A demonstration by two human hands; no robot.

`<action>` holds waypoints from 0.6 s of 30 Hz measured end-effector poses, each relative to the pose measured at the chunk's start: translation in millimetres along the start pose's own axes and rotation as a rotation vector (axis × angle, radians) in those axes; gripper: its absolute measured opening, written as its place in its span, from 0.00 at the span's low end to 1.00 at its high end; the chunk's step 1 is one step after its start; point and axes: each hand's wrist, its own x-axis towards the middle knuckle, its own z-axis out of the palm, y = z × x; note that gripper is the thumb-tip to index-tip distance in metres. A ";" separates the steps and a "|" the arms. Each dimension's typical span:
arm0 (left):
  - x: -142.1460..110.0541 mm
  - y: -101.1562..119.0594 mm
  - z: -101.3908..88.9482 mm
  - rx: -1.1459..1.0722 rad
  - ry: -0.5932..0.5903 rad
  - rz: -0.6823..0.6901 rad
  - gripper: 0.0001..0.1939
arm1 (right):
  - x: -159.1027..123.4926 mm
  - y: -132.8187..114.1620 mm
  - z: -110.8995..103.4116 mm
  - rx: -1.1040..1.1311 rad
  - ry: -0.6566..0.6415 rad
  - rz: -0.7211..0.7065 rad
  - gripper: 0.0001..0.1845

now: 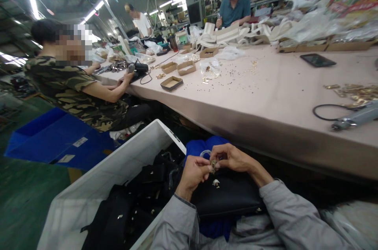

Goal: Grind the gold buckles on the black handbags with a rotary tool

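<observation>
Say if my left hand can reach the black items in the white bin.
Probably yes: the left hand is beside the open white bin, though its fingers pinch a small metal piece.

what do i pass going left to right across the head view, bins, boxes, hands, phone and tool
Blue bin → open brown box → left hand → right hand → phone → grey tool
</observation>
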 end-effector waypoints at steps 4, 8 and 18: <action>1.5 -1.9 -1.0 0.004 -0.012 0.006 0.13 | -0.6 4.3 -2.1 -0.010 0.006 -0.004 0.08; 3.8 -5.8 -1.3 0.005 0.004 0.010 0.14 | -0.3 5.8 -2.8 -0.015 0.022 -0.009 0.08; 1.7 -6.3 7.5 0.016 0.075 0.052 0.10 | 0.9 1.8 4.9 -0.040 0.151 -0.010 0.08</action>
